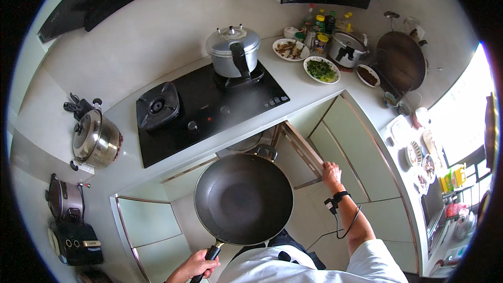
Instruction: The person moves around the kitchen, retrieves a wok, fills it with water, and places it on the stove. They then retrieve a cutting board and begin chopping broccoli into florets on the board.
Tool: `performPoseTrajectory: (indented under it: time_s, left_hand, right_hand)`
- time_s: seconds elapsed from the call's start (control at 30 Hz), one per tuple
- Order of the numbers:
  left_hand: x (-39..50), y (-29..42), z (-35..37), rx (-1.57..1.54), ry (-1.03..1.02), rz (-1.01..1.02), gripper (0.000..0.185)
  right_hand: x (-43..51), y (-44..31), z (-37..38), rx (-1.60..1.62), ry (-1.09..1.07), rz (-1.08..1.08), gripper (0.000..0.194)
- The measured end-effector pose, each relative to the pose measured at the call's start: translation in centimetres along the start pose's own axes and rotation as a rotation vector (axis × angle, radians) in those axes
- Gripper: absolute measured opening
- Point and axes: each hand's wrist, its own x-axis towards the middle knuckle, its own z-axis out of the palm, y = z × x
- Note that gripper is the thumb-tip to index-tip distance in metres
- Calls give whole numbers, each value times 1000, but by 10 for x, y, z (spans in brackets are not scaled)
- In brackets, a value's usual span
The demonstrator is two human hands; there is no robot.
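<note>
My left hand (198,265) grips the black handle (213,252) of a dark nonstick wok (243,200). The wok's inside faces up and holds nothing. Its small helper handle (266,151) points toward the counter. With my right hand (332,173) I grasp the top edge of a cabinet door (304,147), which stands swung out below the counter beside the cooktop. Behind the wok's far rim, the cabinet's inside is partly hidden. A black strap with a small device (331,205) and a cable is on my right wrist.
A pressure cooker (232,53) stands on the right burner of the black gas cooktop (204,106). Plates of chopped greens (321,69) and cooked food (290,50) sit right of it. A lidded steel pot (96,141) is at left; a large wok (401,61) leans at the wall.
</note>
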Motion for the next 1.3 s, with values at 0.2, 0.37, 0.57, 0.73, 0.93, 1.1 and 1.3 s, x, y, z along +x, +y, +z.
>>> performPoseTrajectory:
  time_s: [0.2, 0.37, 0.57, 0.73, 0.93, 1.1, 1.3]
  left_hand:
    - [-36, 13, 10, 29, -14, -13, 17]
    - [-38, 40, 32, 199, 20, 132, 11]
    - [-16, 79, 76, 331, -43, 199, 15]
    - [21, 104, 134, 405, -217, 214, 10]
    - [68, 120, 261, 442, -350, 184, 14]
    - [103, 127, 381, 516, -502, 142, 13]
    - [135, 132, 513, 663, -670, 86, 12]
  right_hand:
    - [-52, -31, 35, 60, -91, -76, 20]
    - [-89, -58, 32, 222, -232, -554, 28]
    - [-155, -8, -37, 327, -484, -469, 32]
    - [-221, 87, -104, 536, -202, -352, 44]
    - [-314, 225, -169, 773, -199, 59, 50]
    - [-371, 331, -193, 837, -92, 367, 48]
    - [-433, 415, -217, 911, 157, 405, 47]
